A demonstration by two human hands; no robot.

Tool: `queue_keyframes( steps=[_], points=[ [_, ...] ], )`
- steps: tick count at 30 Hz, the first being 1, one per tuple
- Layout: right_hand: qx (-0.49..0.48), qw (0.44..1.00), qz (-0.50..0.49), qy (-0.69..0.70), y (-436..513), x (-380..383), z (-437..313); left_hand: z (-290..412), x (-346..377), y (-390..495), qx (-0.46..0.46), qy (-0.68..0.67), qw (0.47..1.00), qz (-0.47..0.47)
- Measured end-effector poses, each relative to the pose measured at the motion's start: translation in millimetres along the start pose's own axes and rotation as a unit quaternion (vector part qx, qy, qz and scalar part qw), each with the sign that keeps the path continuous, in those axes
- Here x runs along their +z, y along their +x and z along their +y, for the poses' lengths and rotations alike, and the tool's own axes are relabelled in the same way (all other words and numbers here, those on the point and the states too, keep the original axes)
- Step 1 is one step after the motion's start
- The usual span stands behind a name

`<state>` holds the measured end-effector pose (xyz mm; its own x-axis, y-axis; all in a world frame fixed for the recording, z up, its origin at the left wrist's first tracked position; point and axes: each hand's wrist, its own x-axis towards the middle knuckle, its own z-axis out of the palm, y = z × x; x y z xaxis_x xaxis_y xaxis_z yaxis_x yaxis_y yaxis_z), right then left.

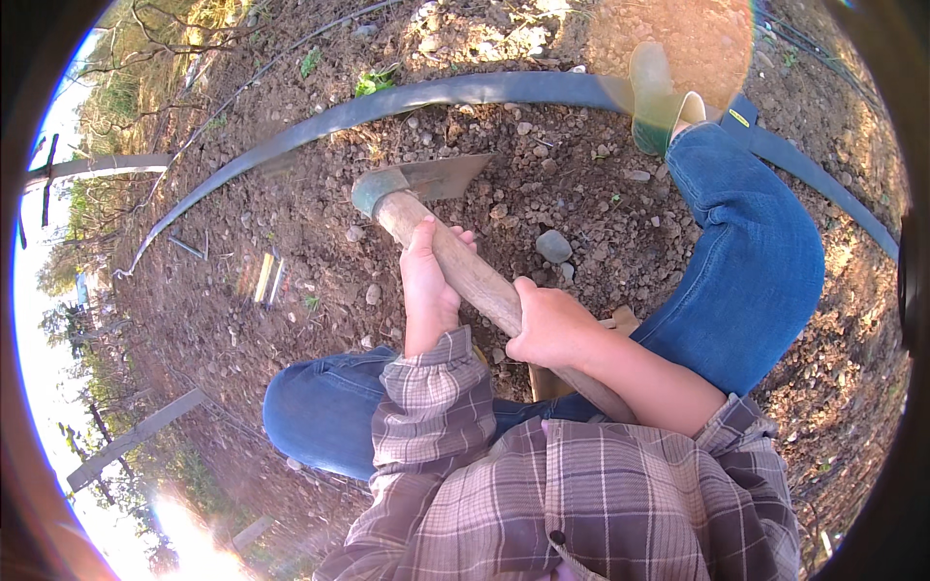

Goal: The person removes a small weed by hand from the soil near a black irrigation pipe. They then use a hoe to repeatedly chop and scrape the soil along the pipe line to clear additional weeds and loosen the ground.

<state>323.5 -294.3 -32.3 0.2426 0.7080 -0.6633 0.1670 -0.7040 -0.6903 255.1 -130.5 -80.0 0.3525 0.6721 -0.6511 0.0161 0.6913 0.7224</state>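
A hoe with a wide metal blade (447,176) and a thick wooden handle (479,283) lies slantwise across the view, its head up and to the left. Below the blade's socket, my left hand (429,279) supports the handle, thumb along its near side and fingertips showing past the far side. Farther down, my right hand (552,323) is closed around the same handle. The handle's lower end passes under my right forearm, where it is hidden. Beneath the blade is loose brown soil with small stones.
A flat dark hose (465,91) curves across the soil beyond the hoe. A green boot (654,109) stands by it at the upper right. A grey stone (554,247) lies between my bent legs. Wooden posts (138,439) and bare branches are at the left.
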Motion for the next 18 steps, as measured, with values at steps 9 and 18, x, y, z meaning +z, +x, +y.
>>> queue_keyframes(
  steps=[9, 18],
  points=[
    [-0.081, 0.996, -0.047, 0.001, -0.8, -13.0, -45.6, 60.6, -3.7, -24.4, 0.095, -0.074, 0.992, -0.026],
    [-0.013, 1.0, 0.024, 0.012, 67.1, -13.5, -40.0, 18.2, 3.2, 57.7, 0.022, -0.033, 0.998, -0.041]
  ],
)
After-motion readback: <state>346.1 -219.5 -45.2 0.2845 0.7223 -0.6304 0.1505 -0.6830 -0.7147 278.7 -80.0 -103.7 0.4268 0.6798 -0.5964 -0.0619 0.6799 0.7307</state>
